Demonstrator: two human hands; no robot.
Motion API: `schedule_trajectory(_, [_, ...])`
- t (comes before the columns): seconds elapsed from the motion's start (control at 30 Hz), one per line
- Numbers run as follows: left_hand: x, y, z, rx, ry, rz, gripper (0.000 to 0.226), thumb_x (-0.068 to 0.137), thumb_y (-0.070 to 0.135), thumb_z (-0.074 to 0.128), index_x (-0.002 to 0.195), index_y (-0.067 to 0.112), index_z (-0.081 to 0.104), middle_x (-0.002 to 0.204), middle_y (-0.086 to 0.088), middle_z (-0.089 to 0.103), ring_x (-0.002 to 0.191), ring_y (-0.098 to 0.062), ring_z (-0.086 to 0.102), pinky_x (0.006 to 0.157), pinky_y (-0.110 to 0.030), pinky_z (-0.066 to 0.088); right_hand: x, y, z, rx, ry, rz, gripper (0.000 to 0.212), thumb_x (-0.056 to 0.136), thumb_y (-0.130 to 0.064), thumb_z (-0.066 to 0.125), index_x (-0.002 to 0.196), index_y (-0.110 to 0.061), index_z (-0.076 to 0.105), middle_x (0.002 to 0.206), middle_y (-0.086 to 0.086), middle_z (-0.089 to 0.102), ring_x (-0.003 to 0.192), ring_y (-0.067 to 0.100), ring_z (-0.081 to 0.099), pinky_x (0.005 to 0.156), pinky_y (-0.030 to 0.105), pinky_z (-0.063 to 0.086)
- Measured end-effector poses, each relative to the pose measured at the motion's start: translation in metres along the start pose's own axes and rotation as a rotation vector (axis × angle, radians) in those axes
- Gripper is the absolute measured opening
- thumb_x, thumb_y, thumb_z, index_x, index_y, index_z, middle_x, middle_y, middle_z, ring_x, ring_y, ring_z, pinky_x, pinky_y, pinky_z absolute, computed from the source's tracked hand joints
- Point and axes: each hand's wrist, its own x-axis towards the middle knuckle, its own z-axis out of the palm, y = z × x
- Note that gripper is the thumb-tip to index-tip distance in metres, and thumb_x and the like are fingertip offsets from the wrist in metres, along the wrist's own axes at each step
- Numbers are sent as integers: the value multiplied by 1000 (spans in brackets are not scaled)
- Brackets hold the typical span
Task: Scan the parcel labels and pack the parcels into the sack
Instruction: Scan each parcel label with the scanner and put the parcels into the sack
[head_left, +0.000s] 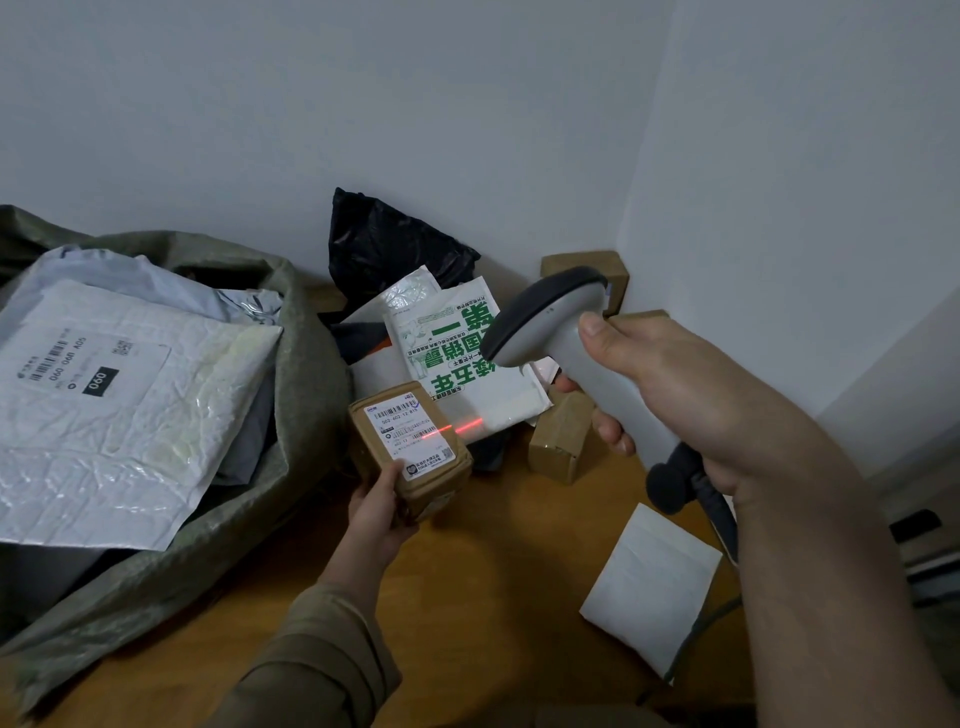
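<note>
My left hand (376, 512) grips a small brown cardboard box (410, 449) from below, its white label facing up. My right hand (670, 400) grips a grey barcode scanner (550, 322) to the right of the box. The scanner's red line crosses the label's lower barcode and runs onto the white mailer behind. At the left lies the open green woven sack (291, 405), holding a white bubble mailer (119, 410) with a label and grey poly bags.
On the wooden floor by the wall corner lie a white mailer with green print (457, 358), a black poly bag (384, 244), several small brown boxes (558, 441) and a plain white envelope (649, 587). The scanner's dark cable (722, 519) hangs under my right wrist.
</note>
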Motion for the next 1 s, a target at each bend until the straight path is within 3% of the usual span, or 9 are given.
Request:
schedule_trajectory(0.13, [1, -1, 0, -1, 5, -3, 68, 88, 30, 68, 146, 16, 35, 136, -15, 53, 120, -38, 53, 103, -60, 41, -2, 0, -2, 6, 15, 15, 47, 102, -45, 41, 100, -4, 62, 59, 8, 57, 43, 9, 51, 43, 18, 43])
schedule_trajectory(0.33, [-4, -1, -1, -8, -31, 30, 68, 87, 24, 70, 145, 19, 35, 127, -11, 57, 110, -34, 58, 101, -58, 43, -3, -2, 0, 63, 3, 6, 47, 101, -46, 41, 102, -4, 64, 63, 10, 61, 45, 10, 51, 43, 19, 43])
schedule_trajectory(0.47, [-7, 4, -3, 6, -98, 74, 70, 86, 24, 71, 146, 22, 36, 120, -7, 61, 103, -29, 62, 99, -56, 46, -3, -6, 5, 143, -9, -39, 46, 102, -42, 41, 104, -1, 63, 52, 0, 58, 43, 10, 50, 42, 21, 42])
schedule_trajectory(0.57, [-10, 11, -1, -8, -136, 101, 71, 85, 22, 72, 146, 25, 35, 125, -9, 61, 108, -31, 62, 96, -55, 49, -1, -7, 9, 161, 14, -68, 45, 102, -42, 42, 100, -3, 63, 58, 1, 60, 45, 9, 51, 43, 22, 43])
schedule_trajectory(0.67, [-16, 22, 4, 2, -157, 139, 73, 84, 23, 73, 146, 27, 35, 126, -7, 61, 108, -29, 63, 94, -53, 52, 2, -7, 14, 212, 19, -99, 42, 102, -41, 43, 101, -4, 63, 80, 10, 64, 48, 11, 53, 44, 24, 43])
schedule_trajectory(0.8, [-28, 44, 13, 58, -184, 254, 72, 83, 27, 74, 145, 27, 38, 127, -5, 60, 106, -24, 64, 90, -46, 55, 9, -8, 23, 370, 46, -151, 46, 100, -42, 44, 107, -2, 65, 85, 12, 66, 50, 12, 53, 45, 24, 44])
schedule_trajectory(0.9, [-38, 70, 15, 50, -188, 383, 68, 83, 29, 74, 143, 28, 40, 128, -4, 61, 106, -22, 65, 80, -39, 58, 19, -10, 31, 453, 89, -191, 42, 102, -43, 44, 100, -8, 68, 94, 22, 64, 53, 16, 51, 49, 29, 42])
schedule_trajectory(1.0, [-42, 101, 6, -31, -166, 538, 75, 78, 32, 77, 143, 27, 41, 131, -3, 59, 110, -23, 65, 88, -46, 56, 27, -11, 40, 504, 93, -175, 41, 102, -42, 44, 99, -9, 67, 89, 19, 61, 53, 17, 50, 47, 27, 41])
